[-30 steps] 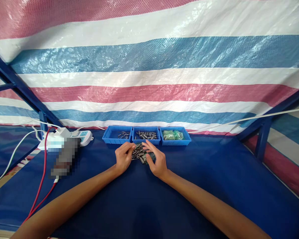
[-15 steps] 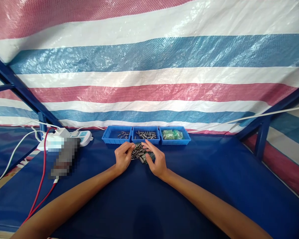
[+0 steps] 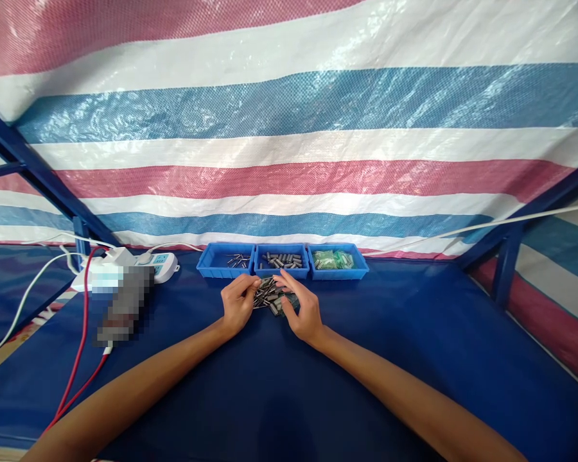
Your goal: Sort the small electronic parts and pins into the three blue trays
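A pile of small metal pins and short dark cylinders (image 3: 268,296) lies on the blue table, between my hands. My left hand (image 3: 237,304) is at the pile's left side, thumb and forefinger pinched together and the other fingers curled in; whatever they hold is too small to make out. Over the right side of the pile, my right hand (image 3: 302,310) curves with thumb and fingers apart, fingertips near the far edge of the parts. It partly hides the parts and a bit of dark, see-through material under it.
Behind the pile stand three blue bins: the left bin (image 3: 212,270) with thin pins, the middle bin (image 3: 282,272) with cylinders, the right bin (image 3: 340,274) with green-tinted bags. To the left are a power strip (image 3: 166,267), a pixelated dark object (image 3: 128,305) and a red cable (image 3: 83,343).
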The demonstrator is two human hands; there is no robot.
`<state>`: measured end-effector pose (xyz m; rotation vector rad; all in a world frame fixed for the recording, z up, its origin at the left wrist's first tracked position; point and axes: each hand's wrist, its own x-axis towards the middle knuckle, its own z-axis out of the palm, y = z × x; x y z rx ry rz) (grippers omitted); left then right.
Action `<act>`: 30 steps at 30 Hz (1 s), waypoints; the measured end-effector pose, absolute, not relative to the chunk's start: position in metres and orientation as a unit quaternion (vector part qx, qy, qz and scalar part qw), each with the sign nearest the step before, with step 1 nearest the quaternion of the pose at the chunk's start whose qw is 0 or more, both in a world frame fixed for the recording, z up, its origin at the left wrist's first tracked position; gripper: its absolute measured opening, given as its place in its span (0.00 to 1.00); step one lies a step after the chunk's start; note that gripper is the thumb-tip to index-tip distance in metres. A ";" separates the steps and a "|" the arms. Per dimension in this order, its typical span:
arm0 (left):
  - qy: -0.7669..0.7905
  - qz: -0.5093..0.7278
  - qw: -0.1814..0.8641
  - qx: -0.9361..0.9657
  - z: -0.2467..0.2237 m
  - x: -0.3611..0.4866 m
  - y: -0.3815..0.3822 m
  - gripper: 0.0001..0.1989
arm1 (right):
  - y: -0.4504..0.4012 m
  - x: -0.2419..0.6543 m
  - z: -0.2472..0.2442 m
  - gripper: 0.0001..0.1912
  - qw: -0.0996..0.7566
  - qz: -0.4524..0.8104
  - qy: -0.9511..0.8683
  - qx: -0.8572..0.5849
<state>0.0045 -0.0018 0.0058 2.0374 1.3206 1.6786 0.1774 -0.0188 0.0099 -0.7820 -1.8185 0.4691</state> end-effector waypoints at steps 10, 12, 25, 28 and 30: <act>0.442 0.568 0.097 0.687 0.004 0.004 -0.002 0.11 | -0.019 0.178 0.010 0.26 0.528 0.186 -0.761 -0.329; 0.439 0.569 0.097 0.689 0.004 0.004 -0.002 0.11 | -0.019 0.178 0.010 0.26 0.528 0.187 -0.759 -0.331; 0.439 0.568 0.094 0.689 0.004 0.004 -0.002 0.11 | -0.019 0.177 0.009 0.26 0.534 0.172 -0.759 -0.332; 0.440 0.566 0.098 0.690 0.004 0.004 -0.002 0.11 | -0.019 0.178 0.008 0.26 0.535 0.176 -0.758 -0.329; 0.440 0.566 0.099 0.690 0.005 0.004 -0.002 0.10 | -0.018 0.178 0.008 0.26 0.535 0.182 -0.757 -0.329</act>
